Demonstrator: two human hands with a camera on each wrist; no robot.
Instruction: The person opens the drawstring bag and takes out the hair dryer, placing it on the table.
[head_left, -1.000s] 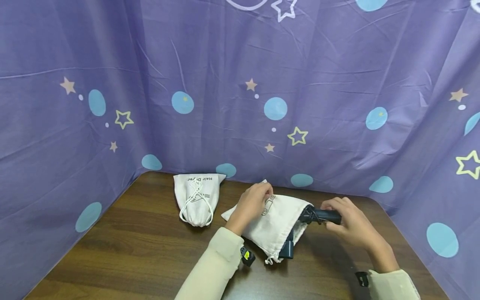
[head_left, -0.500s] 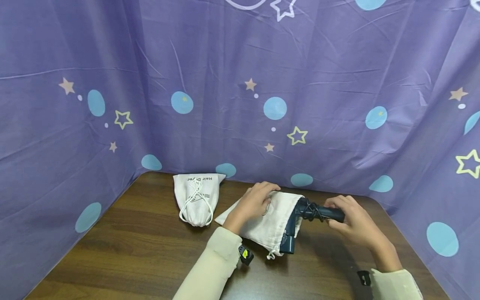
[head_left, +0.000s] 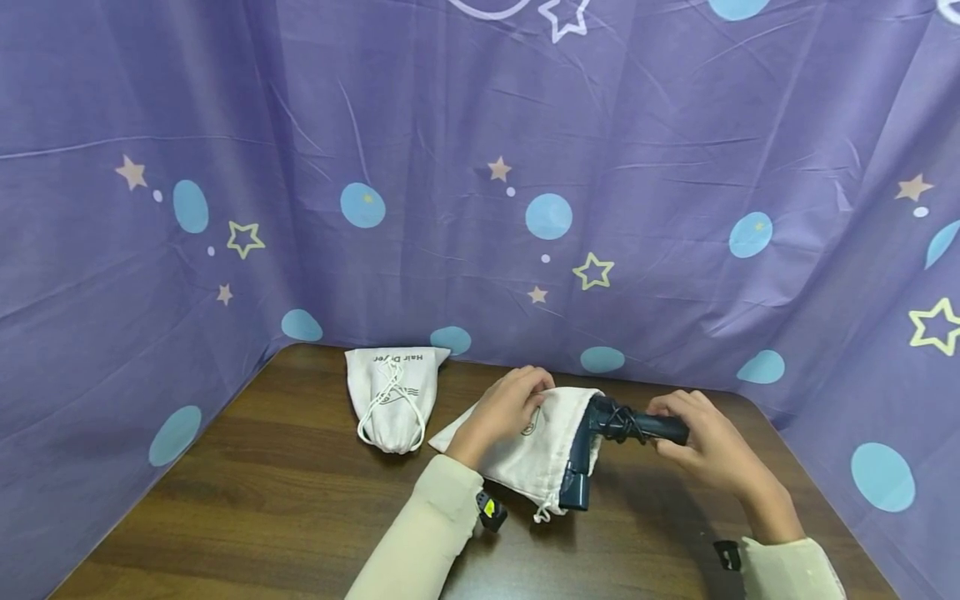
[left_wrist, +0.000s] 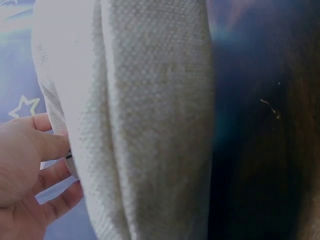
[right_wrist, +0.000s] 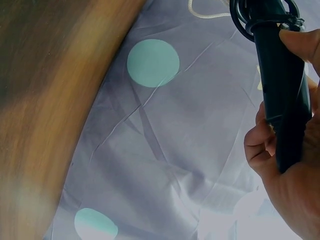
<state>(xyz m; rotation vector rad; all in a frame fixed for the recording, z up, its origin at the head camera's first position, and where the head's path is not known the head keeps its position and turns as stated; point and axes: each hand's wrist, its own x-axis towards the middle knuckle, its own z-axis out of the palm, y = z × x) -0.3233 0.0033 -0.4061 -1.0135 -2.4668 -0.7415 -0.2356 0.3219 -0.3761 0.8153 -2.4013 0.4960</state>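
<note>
A dark hair dryer (head_left: 577, 458), its cord (head_left: 624, 423) wound round the handle, lies partly inside a white drawstring bag (head_left: 551, 433). Its handle and part of its body show at the bag's mouth; the rest is hidden by cloth. My right hand (head_left: 701, 437) grips the handle's end, thumb on one side and fingers curled round the other, as the handle (right_wrist: 285, 85) in the right wrist view shows. With my left hand (head_left: 510, 408) I pinch the bag's far edge; in the left wrist view the thumb and fingers (left_wrist: 57, 175) meet at the cloth (left_wrist: 160, 110).
A second white drawstring bag (head_left: 397, 400), printed "Hair Dryer" and with its cord drawn in, lies at the back left of the brown wooden table (head_left: 262, 500). A purple patterned curtain (head_left: 450, 125) hangs behind and along both sides.
More of the hair dryer's body shows outside the bag. The bag's mouth has shifted left along the dryer, while my right hand has moved slightly right with the handle.
</note>
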